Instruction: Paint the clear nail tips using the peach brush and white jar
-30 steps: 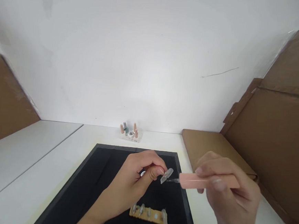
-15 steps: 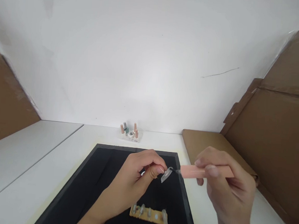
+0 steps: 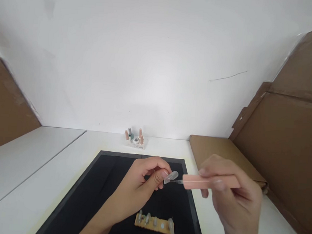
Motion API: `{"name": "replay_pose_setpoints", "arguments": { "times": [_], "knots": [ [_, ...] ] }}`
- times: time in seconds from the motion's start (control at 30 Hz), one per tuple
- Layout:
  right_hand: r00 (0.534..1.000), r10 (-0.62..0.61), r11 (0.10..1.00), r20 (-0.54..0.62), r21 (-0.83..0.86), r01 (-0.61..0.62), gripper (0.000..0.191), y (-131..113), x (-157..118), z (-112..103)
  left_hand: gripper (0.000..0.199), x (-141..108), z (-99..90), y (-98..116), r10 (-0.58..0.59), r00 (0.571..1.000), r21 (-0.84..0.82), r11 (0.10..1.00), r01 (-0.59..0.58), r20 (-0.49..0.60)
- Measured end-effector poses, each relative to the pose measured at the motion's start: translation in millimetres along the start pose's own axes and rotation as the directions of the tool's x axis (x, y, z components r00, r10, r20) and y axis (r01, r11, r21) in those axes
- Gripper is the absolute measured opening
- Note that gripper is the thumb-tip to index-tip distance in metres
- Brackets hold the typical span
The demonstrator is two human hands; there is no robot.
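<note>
- Left hand: thumb and forefinger closed in a pinch on one end of a clear nail tip; the other fingers are curled beneath and partly hidden.
- Clear nail tip: raised and tilted above the black mat, towards the mat's right edge.
- Right hand: thumb and fingers closed around the peach handle of a brush, held roughly level, bristles pointing left.
- Bristles reach the lower side of the clear nail tip; actual contact cannot be confirmed.
- Yellow strip: lies on the black mat below the hands, nearer its right edge. It carries four clear pieces and a pale spot between the two rightmost.
- Clear holder with small bottles: at the tabletop's far edge, beyond the mat; peach and grey caps visible.
- Cardboard box: flat at the tabletop's far right corner.
</note>
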State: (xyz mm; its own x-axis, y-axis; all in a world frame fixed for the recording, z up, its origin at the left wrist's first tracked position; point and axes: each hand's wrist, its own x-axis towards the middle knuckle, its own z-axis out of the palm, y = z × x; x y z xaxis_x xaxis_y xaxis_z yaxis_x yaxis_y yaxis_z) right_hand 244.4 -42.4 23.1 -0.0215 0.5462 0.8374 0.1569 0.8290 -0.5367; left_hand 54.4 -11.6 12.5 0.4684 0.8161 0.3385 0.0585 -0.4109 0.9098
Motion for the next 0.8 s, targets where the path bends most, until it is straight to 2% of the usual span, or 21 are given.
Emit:
{"name": "replay_pose_setpoints", "arguments": {
  "times": [0.07,0.2,0.3,0.53,0.8],
  "knots": [
    [0.999,-0.002,0.998,0.040,-0.063,0.004,0.010,-1.4,1.4,1.6,0.020,0.4,0.3,0.3,-0.043,0.999,-0.056,0.997,0.044,0.009],
    [0.999,-0.025,0.980,-0.046,-0.199,0.015,0.018,1.1,1.0,-0.2,0.022,3.0,0.5,-1.1,-0.143,0.990,-0.138,0.980,0.142,0.000],
    [0.996,-0.036,0.980,-0.083,-0.197,0.019,0.015,2.6,-1.1,-1.1,0.025,5.1,0.3,-2.2,-0.222,0.975,-0.193,0.957,0.216,-0.011],
    [0.999,-0.025,0.986,0.036,-0.164,0.030,0.007,-0.6,0.9,2.0,0.031,6.8,2.3,4.0,-0.272,0.962,-0.338,0.903,0.265,0.027],
    [0.992,-0.058,0.965,0.111,-0.249,0.084,0.010,-1.2,3.2,-1.0,0.036,8.7,4.1,3.6,-0.299,0.952,-0.447,0.844,0.298,0.072]
  ]
}}
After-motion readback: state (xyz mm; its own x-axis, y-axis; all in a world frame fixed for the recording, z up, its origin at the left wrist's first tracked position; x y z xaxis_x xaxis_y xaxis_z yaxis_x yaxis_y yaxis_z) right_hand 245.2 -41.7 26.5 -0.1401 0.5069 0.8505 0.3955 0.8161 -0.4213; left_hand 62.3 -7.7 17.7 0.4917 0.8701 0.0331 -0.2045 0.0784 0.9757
